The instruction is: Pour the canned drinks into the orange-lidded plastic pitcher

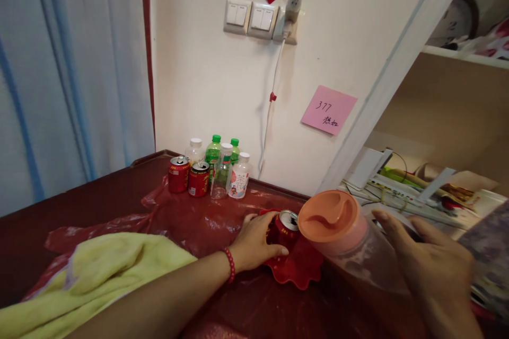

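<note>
My left hand [254, 243], with a red bead bracelet at the wrist, is wrapped round a red drink can [287, 230]. The can's opened top faces up, and it stands on a red dish with a wavy rim [300, 273]. In my right hand [433, 265] is a clear plastic pitcher with an orange lid [334, 217]. The pitcher is tilted to the left, its lid close beside the can's top. Whether any liquid flows between them I cannot tell. My right fingers partly hide the pitcher's handle.
Two red cans [178, 175] and several plastic bottles [238, 176] stand by the wall on a red plastic sheet [199, 222]. A yellow towel [127, 265] lies at the left. Shelves with a white router [397, 185] are at the right. A plugged cord [274, 79] hangs down the wall.
</note>
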`<move>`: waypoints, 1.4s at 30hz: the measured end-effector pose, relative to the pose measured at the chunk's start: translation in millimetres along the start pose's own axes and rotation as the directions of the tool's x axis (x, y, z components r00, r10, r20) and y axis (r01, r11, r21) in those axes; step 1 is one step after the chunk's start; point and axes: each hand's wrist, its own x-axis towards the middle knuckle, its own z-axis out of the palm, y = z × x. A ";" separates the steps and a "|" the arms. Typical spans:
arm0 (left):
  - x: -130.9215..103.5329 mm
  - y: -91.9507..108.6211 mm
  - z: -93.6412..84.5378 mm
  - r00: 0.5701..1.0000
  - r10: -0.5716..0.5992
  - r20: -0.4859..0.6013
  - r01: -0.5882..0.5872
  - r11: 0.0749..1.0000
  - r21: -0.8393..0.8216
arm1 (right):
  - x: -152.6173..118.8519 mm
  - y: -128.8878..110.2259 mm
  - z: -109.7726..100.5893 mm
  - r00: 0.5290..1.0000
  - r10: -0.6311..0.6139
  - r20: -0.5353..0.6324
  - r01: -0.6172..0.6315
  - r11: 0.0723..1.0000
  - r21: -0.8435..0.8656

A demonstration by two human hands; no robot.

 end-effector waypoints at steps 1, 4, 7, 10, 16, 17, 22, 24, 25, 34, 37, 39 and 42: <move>0.0 -0.2 -0.1 1.000 0.003 0.001 -0.003 1.000 -0.001 | -0.1 -0.3 -0.1 1.000 0.000 -0.002 0.000 1.000 0.002; 0.3 -0.4 -0.3 1.000 0.005 0.001 -0.005 1.000 -0.004 | 0.5 0.2 -0.2 1.000 -0.011 -0.007 0.010 1.000 -0.025; 0.5 0.0 -0.2 1.000 -0.005 -0.002 0.005 1.000 -0.001 | 1.5 2.1 0.3 1.000 -0.024 -0.010 0.024 0.999 -0.026; 0.2 0.3 0.2 1.000 -0.008 0.001 0.008 1.000 0.004 | 2.4 4.2 0.9 0.999 -0.025 -0.021 0.024 0.999 -0.036; 0.0 0.7 0.3 1.000 -0.003 0.003 0.003 1.000 -0.007 | 2.7 5.0 0.7 0.999 -0.040 -0.019 0.038 0.997 -0.065; -0.1 0.7 0.3 1.000 -0.002 0.003 0.002 1.000 -0.009 | 2.5 4.6 0.5 0.999 -0.031 -0.017 0.030 0.998 -0.056; -0.4 0.8 0.1 1.000 -0.003 -0.002 0.003 1.000 -0.006 | 1.9 2.8 -0.4 1.000 -0.018 -0.019 0.017 0.999 -0.035; -0.2 1.1 -0.3 1.000 -0.014 0.002 0.014 1.000 -0.003 | 2.0 2.6 -0.6 0.999 -0.025 -0.021 0.024 0.998 -0.050; -0.1 1.3 -0.5 1.000 -0.019 0.004 0.019 1.000 -0.001 | 2.0 2.6 -0.7 1.000 -0.023 -0.021 0.022 0.999 -0.048; -0.7 0.0 0.7 1.000 0.000 -0.004 0.000 1.000 0.015 | 2.1 3.0 -1.3 1.000 -0.015 -0.021 0.014 0.998 -0.057; -0.5 -1.3 1.3 1.000 0.002 -0.006 -0.002 1.000 0.027 | 2.3 2.8 -1.4 1.000 0.005 -0.010 -0.005 0.999 -0.037; -0.1 -2.0 1.5 1.000 0.008 -0.007 -0.008 0.999 0.035 | 2.5 3.1 -1.3 1.000 0.011 -0.006 -0.011 1.000 -0.018; 0.3 -3.2 2.0 1.000 0.025 -0.006 -0.025 0.999 0.039 | 2.8 4.0 -1.0 1.000 0.014 -0.005 -0.014 1.000 -0.018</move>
